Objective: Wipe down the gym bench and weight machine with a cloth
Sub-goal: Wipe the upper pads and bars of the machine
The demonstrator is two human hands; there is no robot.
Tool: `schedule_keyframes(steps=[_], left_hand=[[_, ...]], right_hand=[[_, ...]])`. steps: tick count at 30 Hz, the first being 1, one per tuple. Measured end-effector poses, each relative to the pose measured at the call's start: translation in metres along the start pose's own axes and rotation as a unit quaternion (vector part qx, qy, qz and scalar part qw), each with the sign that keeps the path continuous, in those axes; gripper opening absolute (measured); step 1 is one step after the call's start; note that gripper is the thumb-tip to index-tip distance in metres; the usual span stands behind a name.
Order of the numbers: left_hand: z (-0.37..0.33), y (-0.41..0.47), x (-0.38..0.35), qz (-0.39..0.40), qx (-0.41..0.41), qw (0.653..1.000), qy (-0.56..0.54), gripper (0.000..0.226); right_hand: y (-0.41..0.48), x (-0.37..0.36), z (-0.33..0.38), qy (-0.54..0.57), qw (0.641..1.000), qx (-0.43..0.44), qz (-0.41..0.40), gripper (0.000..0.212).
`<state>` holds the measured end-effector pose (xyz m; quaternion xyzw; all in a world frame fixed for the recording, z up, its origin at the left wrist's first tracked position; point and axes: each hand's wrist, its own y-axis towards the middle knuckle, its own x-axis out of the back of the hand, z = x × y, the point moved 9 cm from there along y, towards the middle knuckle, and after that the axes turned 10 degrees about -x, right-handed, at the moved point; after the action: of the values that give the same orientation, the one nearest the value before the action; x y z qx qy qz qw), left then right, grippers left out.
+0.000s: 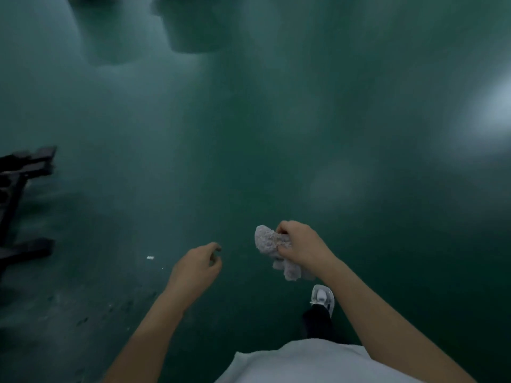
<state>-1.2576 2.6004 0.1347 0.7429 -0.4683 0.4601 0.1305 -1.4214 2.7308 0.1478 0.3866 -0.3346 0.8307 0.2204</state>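
Right hand: your right hand [300, 244] is in front of you, low in the view and right of the middle. Its fingers are curled and clamped on the cloth [272, 246].
Cloth: it is pale grey and rough, and it is crumpled. One lump sticks out to the left of your fist, and a loose end hangs down under your wrist. It is held in the air above the floor and touches nothing but your hand.
Left hand: your left hand [195, 269] is just beside the right one, to its left and a little lower. The fingers are bent loosely with the thumb near them, and they hold nothing.
Floor: the floor [249, 134] is dark green and shiny. Most of it is blurred.
Black frame: a black metal frame [19, 189] with flat bars stands at the left edge of the floor, well apart from both hands. I cannot tell which machine it belongs to.
Far edge of floor: two pale rounded shapes [188, 29] are there, too blurred to name.
White scrap: a small white scrap [150, 257] lies on the floor, left of your left hand.
Foot: a white shoe [322, 297] and a dark trouser leg [318, 322] show under your right forearm.
Shirt: your white shirt [304, 360] is at the near edge.
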Motion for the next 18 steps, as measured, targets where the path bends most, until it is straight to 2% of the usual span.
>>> schedule_keyframes(steps=[8, 14, 18], left_hand=[[-0.128, 0.109, -0.077, 0.067, -0.044, 0.997, -0.020, 0.027], [-0.207, 0.211, -0.091, 0.049, -0.058, 0.997, -0.009, 0.028], [-0.224, 0.251, -0.082, 0.023, -0.040, 0.999, -0.011, 0.028]], right_hand=[[0.050, 0.084, -0.117, -0.026, 0.999, -0.042, 0.003, 0.029], [0.104, 0.157, -0.183, -0.024, 0.999, -0.036, -0.013, 0.027], [0.144, 0.181, -0.215, 0.021, 0.998, -0.060, 0.004, 0.026]])
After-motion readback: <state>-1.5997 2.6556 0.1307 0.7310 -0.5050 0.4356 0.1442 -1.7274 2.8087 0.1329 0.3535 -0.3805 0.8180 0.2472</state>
